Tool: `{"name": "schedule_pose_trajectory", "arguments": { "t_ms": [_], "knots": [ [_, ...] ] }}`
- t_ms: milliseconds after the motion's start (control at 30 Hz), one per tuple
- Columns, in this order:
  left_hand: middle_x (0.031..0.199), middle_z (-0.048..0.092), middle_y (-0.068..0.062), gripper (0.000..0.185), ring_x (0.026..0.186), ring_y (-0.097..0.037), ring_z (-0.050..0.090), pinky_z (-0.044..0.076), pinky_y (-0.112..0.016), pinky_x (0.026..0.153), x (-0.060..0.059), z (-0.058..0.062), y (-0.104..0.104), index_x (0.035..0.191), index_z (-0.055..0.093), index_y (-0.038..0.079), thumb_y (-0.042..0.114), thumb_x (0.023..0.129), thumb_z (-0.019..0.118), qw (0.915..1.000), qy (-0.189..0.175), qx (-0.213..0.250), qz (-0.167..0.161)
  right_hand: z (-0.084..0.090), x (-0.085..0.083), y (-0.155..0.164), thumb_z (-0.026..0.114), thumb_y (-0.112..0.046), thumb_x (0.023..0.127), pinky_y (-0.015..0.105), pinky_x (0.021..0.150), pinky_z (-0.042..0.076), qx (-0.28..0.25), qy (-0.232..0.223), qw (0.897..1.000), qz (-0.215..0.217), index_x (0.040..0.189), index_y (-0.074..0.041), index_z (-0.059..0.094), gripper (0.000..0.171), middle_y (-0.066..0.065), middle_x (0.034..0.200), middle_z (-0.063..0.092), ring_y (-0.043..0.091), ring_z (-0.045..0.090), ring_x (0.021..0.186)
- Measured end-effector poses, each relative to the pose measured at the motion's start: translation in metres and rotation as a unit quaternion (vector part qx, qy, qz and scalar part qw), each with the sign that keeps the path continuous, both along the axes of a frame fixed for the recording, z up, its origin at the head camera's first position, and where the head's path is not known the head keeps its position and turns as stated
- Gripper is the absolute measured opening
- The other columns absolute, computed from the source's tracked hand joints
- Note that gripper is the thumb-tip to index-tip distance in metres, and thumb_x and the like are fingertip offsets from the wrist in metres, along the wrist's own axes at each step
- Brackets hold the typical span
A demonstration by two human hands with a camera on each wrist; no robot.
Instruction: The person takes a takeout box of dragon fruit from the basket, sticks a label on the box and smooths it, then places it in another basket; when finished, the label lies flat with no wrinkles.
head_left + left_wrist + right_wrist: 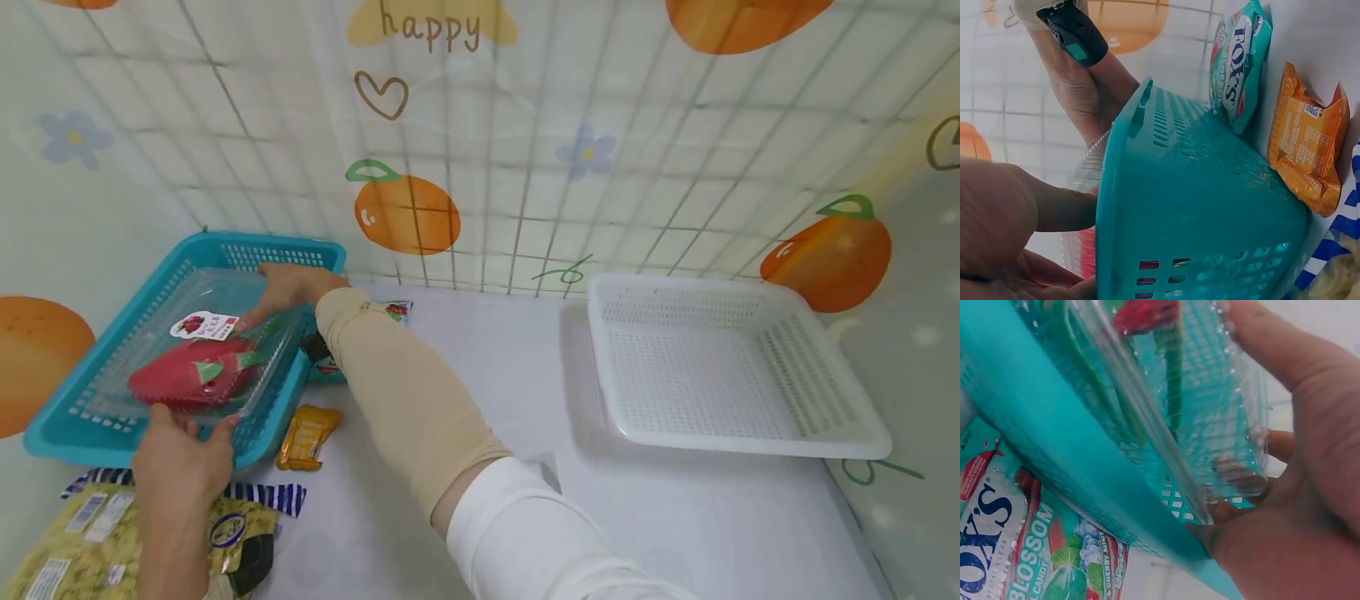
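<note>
Clear clamshell box [198,350], red dragon fruit inside, label on lid; left hand [183,454], right hand [288,287] grip pinching ends.

My head view is bright and evenly lit, bending at the edges. Soft shadow lies at nine o'clock of the white basket [738,367]. Both wrist views look dimmer, blurred up close.

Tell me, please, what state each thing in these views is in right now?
Clear clamshell box: closed, red fruit inside, resting in the teal basket.
Teal basket: upright on the table.
White basket: upright, holds nothing.
Left hand: grips the box's near edge.
Right hand: grips its far edge.
Orange packet: sealed, lying flat.
</note>
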State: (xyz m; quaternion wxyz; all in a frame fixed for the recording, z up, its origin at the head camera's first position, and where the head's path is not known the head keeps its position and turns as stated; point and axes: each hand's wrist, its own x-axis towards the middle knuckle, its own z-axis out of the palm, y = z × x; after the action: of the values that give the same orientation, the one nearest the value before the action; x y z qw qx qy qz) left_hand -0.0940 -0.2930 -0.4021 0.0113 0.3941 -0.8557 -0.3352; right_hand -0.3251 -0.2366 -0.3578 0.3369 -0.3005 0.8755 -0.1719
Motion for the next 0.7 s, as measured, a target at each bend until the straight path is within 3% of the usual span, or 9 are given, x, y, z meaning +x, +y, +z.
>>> {"name": "schedule_pose_trajectory", "arguments": {
  "t_ms": [333, 533, 700],
  "knots": [
    [0.141, 0.044, -0.043, 0.072, 0.129, -0.058, 0.045, 0.044, -0.069, 0.101, -0.0005, -0.0017, -0.0010, 0.151, 0.024, -0.012, 0.033, 0.104, 0.055, 0.9999, 0.004, -0.013, -0.006, 0.0025, 0.0021, -0.0008, 0.069, -0.063, 0.087, 0.022, 0.119, 0.034, 0.014, 0.017, 1.000, 0.014, 0.163, -0.042, 0.007, 0.101, -0.025, 0.167, 0.016, -0.003, 0.021, 0.152],
    [0.127, 0.046, -0.044, 0.070, 0.118, -0.060, 0.046, 0.044, -0.071, 0.093, 0.0006, -0.0015, -0.0009, 0.143, 0.028, -0.019, 0.030, 0.102, 0.057, 0.9983, 0.020, -0.043, -0.034, 0.0014, 0.0009, -0.0019, 0.071, -0.063, 0.085, 0.023, 0.119, 0.034, 0.016, 0.016, 1.000, 0.004, 0.163, -0.043, 0.008, 0.102, -0.026, 0.167, 0.016, -0.003, 0.021, 0.152],
    [0.127, 0.046, -0.044, 0.071, 0.119, -0.060, 0.046, 0.045, -0.071, 0.094, 0.0016, -0.0013, 0.0005, 0.144, 0.027, -0.020, 0.028, 0.102, 0.058, 0.9983, 0.017, -0.048, -0.028, 0.0010, 0.0023, -0.0046, 0.072, -0.065, 0.084, 0.025, 0.120, 0.034, 0.027, 0.017, 0.999, 0.003, 0.162, -0.046, 0.008, 0.102, -0.027, 0.166, 0.017, -0.003, 0.021, 0.152]
  ]
}}
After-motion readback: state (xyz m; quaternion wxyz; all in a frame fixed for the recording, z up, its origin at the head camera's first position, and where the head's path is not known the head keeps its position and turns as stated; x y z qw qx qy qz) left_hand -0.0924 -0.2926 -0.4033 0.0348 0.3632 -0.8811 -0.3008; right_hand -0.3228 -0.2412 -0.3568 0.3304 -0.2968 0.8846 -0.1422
